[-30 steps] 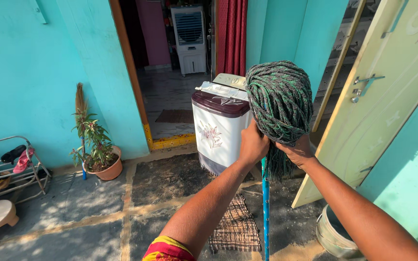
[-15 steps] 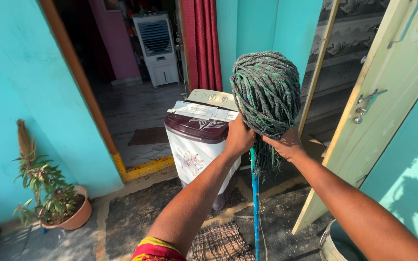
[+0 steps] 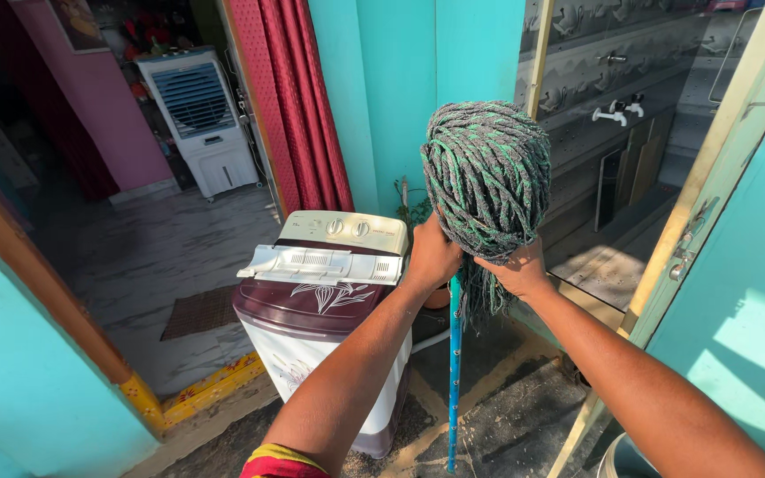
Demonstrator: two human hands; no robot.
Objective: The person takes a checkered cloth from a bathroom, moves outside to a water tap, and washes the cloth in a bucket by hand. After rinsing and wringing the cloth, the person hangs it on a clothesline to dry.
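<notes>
Grey-green cord strands are pinched by both sets of fingers: the left hand point(image 3: 433, 257) and right hand point(image 3: 517, 269) press closed around the base of the mop head point(image 3: 487, 177), held upright above the blue handle point(image 3: 454, 372). The bundle looks soft and bulky, probably light if dry, and likely to slump; the firmest hold is judged to be where strands meet handle. Left of the mop stands a washing machine point(image 3: 316, 301); beyond it, an air cooler point(image 3: 198, 115).
</notes>
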